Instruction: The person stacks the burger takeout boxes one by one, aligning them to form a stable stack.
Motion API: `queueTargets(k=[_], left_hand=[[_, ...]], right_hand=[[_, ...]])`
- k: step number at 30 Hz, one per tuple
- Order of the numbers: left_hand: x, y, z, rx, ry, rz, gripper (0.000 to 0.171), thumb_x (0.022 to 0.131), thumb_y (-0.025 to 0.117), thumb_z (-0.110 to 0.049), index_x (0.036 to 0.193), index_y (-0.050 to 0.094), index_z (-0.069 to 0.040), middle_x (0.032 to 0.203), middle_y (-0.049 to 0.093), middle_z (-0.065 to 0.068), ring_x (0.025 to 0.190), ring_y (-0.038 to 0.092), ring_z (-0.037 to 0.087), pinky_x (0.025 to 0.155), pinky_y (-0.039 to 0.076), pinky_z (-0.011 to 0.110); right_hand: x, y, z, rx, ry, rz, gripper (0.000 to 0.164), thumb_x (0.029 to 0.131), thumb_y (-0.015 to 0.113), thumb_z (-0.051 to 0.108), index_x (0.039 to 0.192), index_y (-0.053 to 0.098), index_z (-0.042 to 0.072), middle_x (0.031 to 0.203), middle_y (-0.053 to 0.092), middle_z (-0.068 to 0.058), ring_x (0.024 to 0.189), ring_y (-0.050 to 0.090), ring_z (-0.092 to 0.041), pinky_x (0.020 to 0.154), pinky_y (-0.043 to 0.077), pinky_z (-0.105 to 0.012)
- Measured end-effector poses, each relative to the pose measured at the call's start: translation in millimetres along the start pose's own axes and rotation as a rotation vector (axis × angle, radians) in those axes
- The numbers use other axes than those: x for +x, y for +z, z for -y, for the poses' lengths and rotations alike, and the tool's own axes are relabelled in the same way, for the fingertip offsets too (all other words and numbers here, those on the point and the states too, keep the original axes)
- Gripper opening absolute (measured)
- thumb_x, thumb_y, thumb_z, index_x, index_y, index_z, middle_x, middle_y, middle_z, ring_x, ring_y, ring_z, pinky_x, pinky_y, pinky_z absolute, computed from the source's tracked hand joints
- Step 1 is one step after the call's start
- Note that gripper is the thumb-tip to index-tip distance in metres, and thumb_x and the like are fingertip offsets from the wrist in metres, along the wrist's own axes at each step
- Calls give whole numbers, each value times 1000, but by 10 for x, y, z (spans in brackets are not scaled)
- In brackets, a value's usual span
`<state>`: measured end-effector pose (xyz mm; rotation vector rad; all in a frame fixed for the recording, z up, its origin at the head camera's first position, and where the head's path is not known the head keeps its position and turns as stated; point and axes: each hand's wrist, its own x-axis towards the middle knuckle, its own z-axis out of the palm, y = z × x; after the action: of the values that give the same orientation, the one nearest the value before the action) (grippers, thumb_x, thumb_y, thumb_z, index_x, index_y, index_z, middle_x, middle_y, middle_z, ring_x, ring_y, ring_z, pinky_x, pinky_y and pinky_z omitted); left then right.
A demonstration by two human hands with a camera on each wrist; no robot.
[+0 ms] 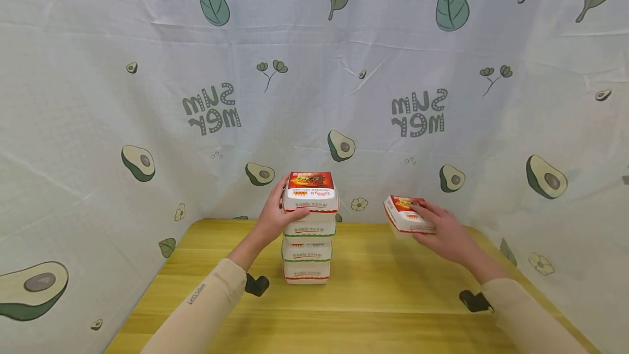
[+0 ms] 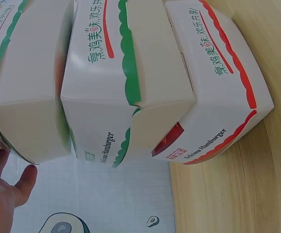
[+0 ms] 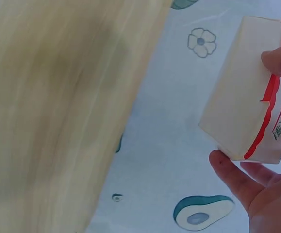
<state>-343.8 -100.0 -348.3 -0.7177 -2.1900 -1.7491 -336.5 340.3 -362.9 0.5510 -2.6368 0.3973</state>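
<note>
Cardboard hamburger boxes stand in an upright stack in the middle of the head view. The top hamburger box (image 1: 310,195) has a burger picture and red trim. Below it come two green-trimmed boxes (image 1: 308,229) and a red-trimmed bottom box (image 1: 307,273). My left hand (image 1: 275,213) grips the top box at its left side, thumb across the front; the left wrist view shows the lower boxes (image 2: 101,82) close beside the hand (image 2: 2,194). To the right, my right hand (image 1: 444,235) holds another red-trimmed hamburger box (image 1: 400,217) above the table, slightly tilted, thumb and fingers on opposite sides (image 3: 242,87).
The stack stands on a yellowish wooden table (image 1: 373,294). A pale cloth (image 1: 314,92) printed with avocados and leaves hangs behind the table and along its sides. Black devices (image 1: 257,284) sit at both wrists.
</note>
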Motion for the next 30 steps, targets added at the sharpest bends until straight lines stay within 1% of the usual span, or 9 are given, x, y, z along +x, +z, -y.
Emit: queueTargets(k=[5,12,18,23,30], left_hand=[[4,0,12,2,-5,-1,96,86,79,-32,161,18,-32,150,35,7,121,52,29,90,54,37],[9,3,23,2,-3,-3,97,86,80,-34,160,18,-34,148,36,4,121,54,28,90,55,39],[6,5,22,5,-6,-3,97,86,79,-34,160,17,-34,149,35,6,121,52,29,89,56,40],[3,2,15,9,-12,-5,97,85,79,-36,160,17,-34,149,35,5,122,52,28,90,55,39],[6,2,27,10,-5,-12,97,85,79,-36,160,18,-33,149,36,6,121,52,28,88,55,38]], right_hand=[[29,-80,95,8,-13,-9,73,86,80,26,150,47,15,154,39,-23,123,42,-48,87,48,-65],[68,-190,228,-25,-27,-7,74,86,79,27,151,46,18,156,38,-19,125,42,-44,85,51,-64],[88,-259,353,-33,-58,-28,73,86,79,27,151,46,19,155,40,-18,125,42,-43,86,50,-65],[110,-331,469,-32,-82,-30,73,86,79,28,151,46,20,154,40,-17,129,40,-42,88,49,-67],[160,-389,548,-58,-141,-67,74,85,80,28,151,47,21,154,43,-16,124,43,-38,83,51,-60]])
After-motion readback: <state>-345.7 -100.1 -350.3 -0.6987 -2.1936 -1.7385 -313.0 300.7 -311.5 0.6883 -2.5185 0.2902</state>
